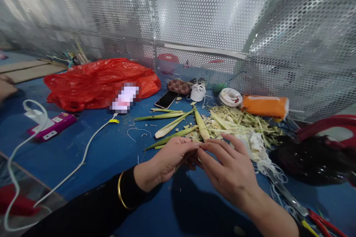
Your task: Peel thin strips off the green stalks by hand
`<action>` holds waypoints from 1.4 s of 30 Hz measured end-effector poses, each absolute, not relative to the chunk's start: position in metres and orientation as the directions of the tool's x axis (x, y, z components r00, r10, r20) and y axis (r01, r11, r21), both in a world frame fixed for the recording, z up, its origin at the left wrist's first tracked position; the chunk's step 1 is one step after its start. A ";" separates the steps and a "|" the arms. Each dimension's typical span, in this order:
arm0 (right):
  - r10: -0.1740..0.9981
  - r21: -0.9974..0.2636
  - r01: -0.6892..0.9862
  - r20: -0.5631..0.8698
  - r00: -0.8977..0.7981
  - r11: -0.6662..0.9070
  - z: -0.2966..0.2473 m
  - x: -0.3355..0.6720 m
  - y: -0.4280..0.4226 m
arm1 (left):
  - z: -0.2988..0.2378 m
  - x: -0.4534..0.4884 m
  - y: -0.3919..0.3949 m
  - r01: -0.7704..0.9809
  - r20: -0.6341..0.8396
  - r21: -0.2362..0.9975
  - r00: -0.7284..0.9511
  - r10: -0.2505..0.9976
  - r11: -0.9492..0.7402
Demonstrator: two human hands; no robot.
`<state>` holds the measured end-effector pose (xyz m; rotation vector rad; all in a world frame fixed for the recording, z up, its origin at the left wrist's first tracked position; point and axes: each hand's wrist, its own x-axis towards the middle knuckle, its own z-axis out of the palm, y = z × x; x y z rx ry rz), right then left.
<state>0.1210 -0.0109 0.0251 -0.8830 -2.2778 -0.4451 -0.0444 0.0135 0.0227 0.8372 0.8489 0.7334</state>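
My left hand (172,157) and my right hand (226,164) meet at the fingertips above the blue surface. Both are closed in a pinch, and whatever lies between the fingers is mostly hidden. Just beyond the fingertips is a pale, tapered plant shoot (200,121); whether the fingers touch it I cannot tell. Several long green leaf strips (172,115) lie left of it, one of them a pale split husk (166,129). Right of the shoot spreads a heap of shredded plant scraps (233,120), with white thread (257,146) tangled beside my right hand.
A red plastic bag (80,83), a charging phone (124,98) and a purple power strip (52,126) occupy the left. Behind are a dark phone (167,99), a tape roll (230,97) and an orange packet (265,106). Red-handled scissors (311,214) and a black bag (314,159) sit right.
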 end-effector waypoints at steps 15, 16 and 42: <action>0.330 0.338 0.611 0.608 -0.723 0.716 -0.003 0.108 -0.016 | 0.005 -0.033 0.005 -0.429 -0.277 0.790 0.387 0.880 0.438; 0.333 0.335 0.611 0.606 -0.722 0.717 -0.004 0.107 -0.016 | 0.003 -0.032 0.004 -0.431 -0.280 0.786 0.391 0.877 0.443; 0.968 -0.948 0.297 0.171 0.182 0.112 0.002 0.108 -0.003 | 0.013 -0.039 0.011 -0.234 -0.322 0.876 0.367 0.873 0.422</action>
